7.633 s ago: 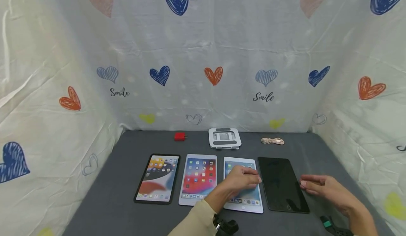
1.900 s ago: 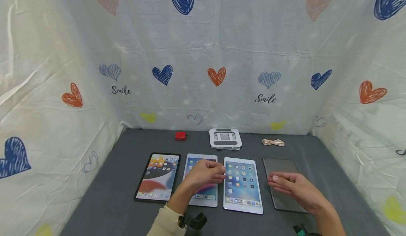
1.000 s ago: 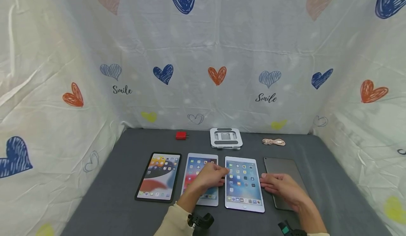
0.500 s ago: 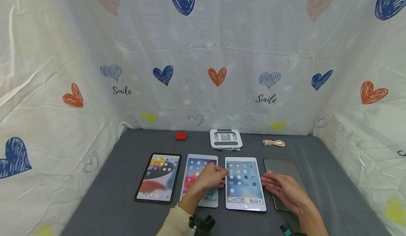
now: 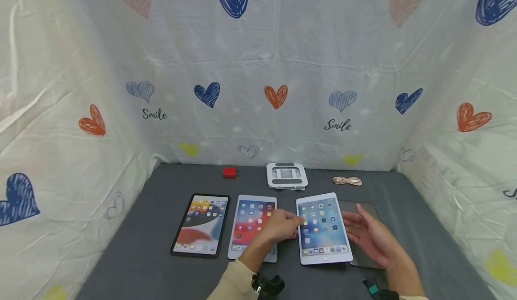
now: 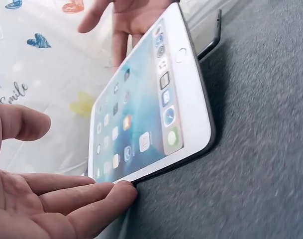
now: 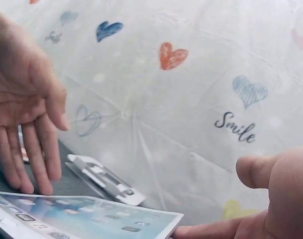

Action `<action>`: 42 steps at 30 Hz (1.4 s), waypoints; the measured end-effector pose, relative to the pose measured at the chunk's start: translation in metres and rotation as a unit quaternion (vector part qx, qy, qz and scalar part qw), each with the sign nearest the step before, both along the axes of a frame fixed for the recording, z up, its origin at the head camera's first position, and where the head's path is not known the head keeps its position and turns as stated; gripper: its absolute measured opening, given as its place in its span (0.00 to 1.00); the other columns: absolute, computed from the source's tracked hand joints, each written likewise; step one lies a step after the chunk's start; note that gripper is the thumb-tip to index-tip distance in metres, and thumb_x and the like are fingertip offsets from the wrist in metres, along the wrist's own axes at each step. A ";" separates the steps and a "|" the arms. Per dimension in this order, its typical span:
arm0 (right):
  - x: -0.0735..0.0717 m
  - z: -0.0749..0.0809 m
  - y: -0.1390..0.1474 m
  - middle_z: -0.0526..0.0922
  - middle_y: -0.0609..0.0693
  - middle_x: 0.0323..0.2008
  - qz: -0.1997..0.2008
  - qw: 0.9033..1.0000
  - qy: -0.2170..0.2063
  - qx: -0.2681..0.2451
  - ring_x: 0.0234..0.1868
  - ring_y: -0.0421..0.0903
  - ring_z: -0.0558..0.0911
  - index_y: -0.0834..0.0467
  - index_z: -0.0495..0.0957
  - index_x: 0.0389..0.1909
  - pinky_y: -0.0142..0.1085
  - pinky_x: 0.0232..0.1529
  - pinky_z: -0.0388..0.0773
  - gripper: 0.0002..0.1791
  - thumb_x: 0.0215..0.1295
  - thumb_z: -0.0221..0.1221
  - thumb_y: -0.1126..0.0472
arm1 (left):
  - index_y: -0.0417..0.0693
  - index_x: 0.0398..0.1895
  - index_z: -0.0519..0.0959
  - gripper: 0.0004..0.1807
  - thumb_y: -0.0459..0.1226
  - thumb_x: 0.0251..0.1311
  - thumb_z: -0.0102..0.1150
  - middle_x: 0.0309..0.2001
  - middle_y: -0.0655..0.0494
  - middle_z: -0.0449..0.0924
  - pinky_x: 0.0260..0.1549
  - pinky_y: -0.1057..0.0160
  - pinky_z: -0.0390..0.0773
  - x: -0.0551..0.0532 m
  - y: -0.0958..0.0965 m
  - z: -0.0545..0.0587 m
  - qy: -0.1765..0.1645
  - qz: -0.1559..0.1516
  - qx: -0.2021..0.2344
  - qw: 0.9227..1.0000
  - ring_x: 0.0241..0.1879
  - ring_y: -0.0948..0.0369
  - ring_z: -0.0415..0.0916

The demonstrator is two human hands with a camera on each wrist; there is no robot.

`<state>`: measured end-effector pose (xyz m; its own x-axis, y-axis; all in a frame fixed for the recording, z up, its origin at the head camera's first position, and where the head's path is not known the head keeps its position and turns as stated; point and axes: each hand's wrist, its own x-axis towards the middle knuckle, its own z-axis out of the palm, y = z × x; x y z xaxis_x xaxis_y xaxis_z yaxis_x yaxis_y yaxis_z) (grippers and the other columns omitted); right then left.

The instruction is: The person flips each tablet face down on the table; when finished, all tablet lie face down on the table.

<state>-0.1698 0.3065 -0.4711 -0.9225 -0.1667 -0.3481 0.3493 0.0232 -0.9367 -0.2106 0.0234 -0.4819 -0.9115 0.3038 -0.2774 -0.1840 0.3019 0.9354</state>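
Observation:
A white tablet with a lit screen is tilted, its right side raised and overlapping a grey tablet that lies face down. My left hand is at its left edge; in the left wrist view the fingertips touch that edge and the thumb stands away. My right hand is at the opposite edge, thumb up. In the right wrist view its straight fingers reach to the tablet's edge, partly hidden by it.
To the left lie another white tablet and a black-framed tablet, both lit. Along the back are a red charger plug, a folded white stand and a bundled cable. A hanging cloth encloses the table's back and sides.
The rightmost tablet, earlier dark screen up, now lies back up. Both hands moved to the neighbouring white tablet, which has just shifted right, turned slightly and tilted. The right thumb has lifted.

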 end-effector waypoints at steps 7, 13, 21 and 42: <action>0.003 0.013 0.024 0.48 0.70 0.87 -0.012 0.999 0.008 0.038 0.88 0.69 0.50 0.71 0.46 0.86 0.23 0.60 0.77 0.55 0.85 0.29 0.26 | 0.29 0.62 0.83 0.22 0.41 0.79 0.63 0.57 0.43 0.87 0.56 0.51 0.91 -0.001 0.019 -0.010 -0.058 -0.030 0.108 0.992 0.50 0.51 0.91; 0.005 0.024 0.021 0.49 0.71 0.87 -0.020 0.998 0.019 0.053 0.84 0.63 0.63 0.72 0.48 0.86 0.25 0.60 0.79 0.54 0.86 0.32 0.27 | 0.33 0.63 0.84 0.22 0.42 0.79 0.63 0.58 0.45 0.88 0.57 0.53 0.91 -0.001 0.023 0.007 -0.048 -0.018 0.118 0.992 0.54 0.51 0.91; 0.004 0.039 0.003 0.54 0.71 0.85 0.001 0.996 0.061 0.072 0.77 0.55 0.74 0.71 0.51 0.86 0.27 0.61 0.82 0.50 0.87 0.34 0.30 | 0.32 0.72 0.76 0.26 0.41 0.81 0.60 0.65 0.39 0.86 0.62 0.51 0.88 -0.005 0.020 0.046 -0.064 -0.057 0.223 0.971 0.63 0.46 0.88; -0.003 0.062 -0.050 0.64 0.70 0.81 0.051 0.992 0.089 0.076 0.77 0.62 0.74 0.69 0.57 0.84 0.36 0.68 0.84 0.46 0.88 0.41 0.34 | 0.27 0.73 0.75 0.26 0.40 0.85 0.52 0.64 0.37 0.86 0.66 0.50 0.85 -0.017 0.012 0.067 -0.085 -0.072 0.275 0.955 0.66 0.45 0.85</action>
<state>-0.1728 0.2569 -0.4093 -0.9524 -0.2208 -0.2101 0.1678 0.1958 -0.9662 -0.2275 0.0353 -0.4146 -0.8056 0.5645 -0.1801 -0.3415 -0.1939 0.9197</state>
